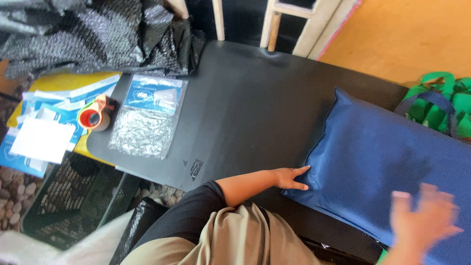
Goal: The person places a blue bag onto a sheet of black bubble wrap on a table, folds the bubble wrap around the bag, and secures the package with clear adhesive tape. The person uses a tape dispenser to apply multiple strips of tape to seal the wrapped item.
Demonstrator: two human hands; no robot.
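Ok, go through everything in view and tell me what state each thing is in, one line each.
Blue cushion: flat on the black table.
Left hand: open, fingertips on the cushion's corner.
Right hand: open, blurred, over the cushion.
Tape dispenser: at the table's edge, untouched.
Clear plastic bag: flat on the table.

Likely a packing workshop, black worktable (255, 98), tape dispenser (95, 114), clear poly bags (147, 118), stacked mailers (44, 122)

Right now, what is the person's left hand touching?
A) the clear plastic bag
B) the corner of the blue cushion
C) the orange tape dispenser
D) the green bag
B: the left hand rests its fingertips on the near corner of the blue cushion on the black table.
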